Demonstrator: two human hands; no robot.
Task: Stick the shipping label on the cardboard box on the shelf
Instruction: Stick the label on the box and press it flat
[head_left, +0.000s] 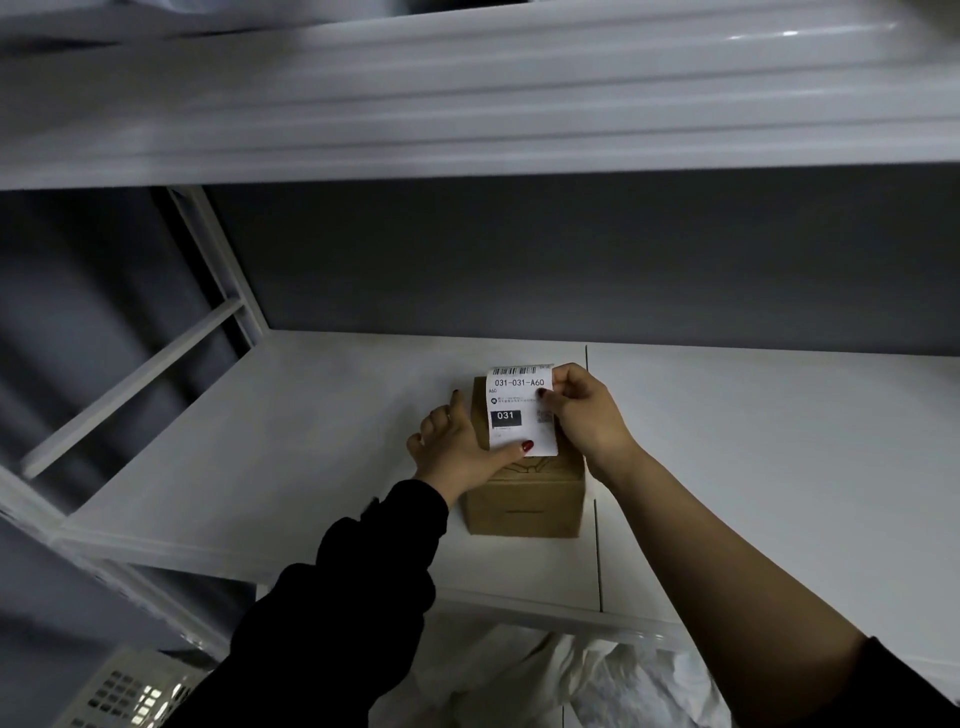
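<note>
A small brown cardboard box (524, 506) stands on the white shelf (291, 447). A white shipping label (519, 410) printed "031-031-A60" lies over the box's top, its far end lifted off the surface. My right hand (584, 415) pinches the label's right edge near the top. My left hand (462, 447) rests against the box's left side, its thumb pressing the label's lower left corner down onto the box.
An upper white shelf (467, 104) hangs close overhead. White frame posts (218, 260) run along the left. Below the shelf's front edge lie crumpled white plastic (597, 680) and a perforated white basket (130, 691).
</note>
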